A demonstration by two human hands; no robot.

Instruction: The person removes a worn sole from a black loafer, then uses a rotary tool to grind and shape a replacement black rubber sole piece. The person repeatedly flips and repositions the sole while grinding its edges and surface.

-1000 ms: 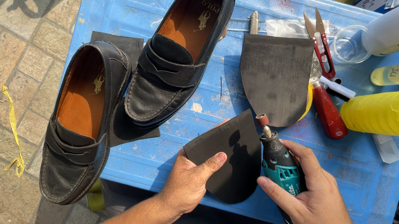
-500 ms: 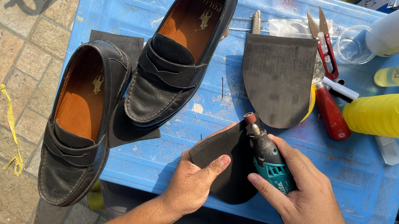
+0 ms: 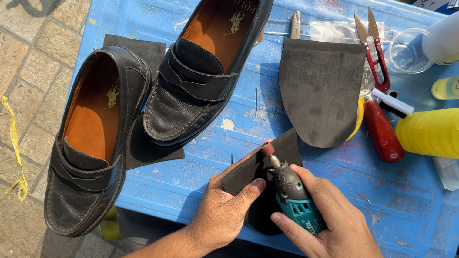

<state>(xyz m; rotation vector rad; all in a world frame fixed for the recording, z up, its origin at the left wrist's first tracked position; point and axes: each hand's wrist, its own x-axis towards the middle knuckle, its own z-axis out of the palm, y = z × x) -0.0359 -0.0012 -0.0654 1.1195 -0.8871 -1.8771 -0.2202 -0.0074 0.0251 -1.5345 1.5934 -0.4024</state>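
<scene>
Hanging partly over the left edge of the blue table [image 3: 139, 4], a black loafer [image 3: 90, 147] with an orange lining lies toe toward the near side, resting on a dark flat sheet [image 3: 131, 49]. Just beside it, a second black loafer [image 3: 210, 58] lies on the table, its toe on the same sheet and its heel toward the far edge. Near the front edge, the left hand [image 3: 222, 214] is closed on a dark rubber sole piece [image 3: 254, 170], thumb on top, holding it tilted up off the table. The right hand [image 3: 340, 245] is wrapped around a small rotary tool [image 3: 290, 191] with a teal and black body, whose tip touches the upper edge of the sole piece. Farther back, a second dark sole piece [image 3: 318, 91] lies flat. To its right lie red-handled snips [image 3: 377, 51] and a red-handled tool [image 3: 382, 132], then a clear cup [image 3: 404, 52], and at the right edge a yellow bottle [image 3: 450, 130] on its side.
</scene>
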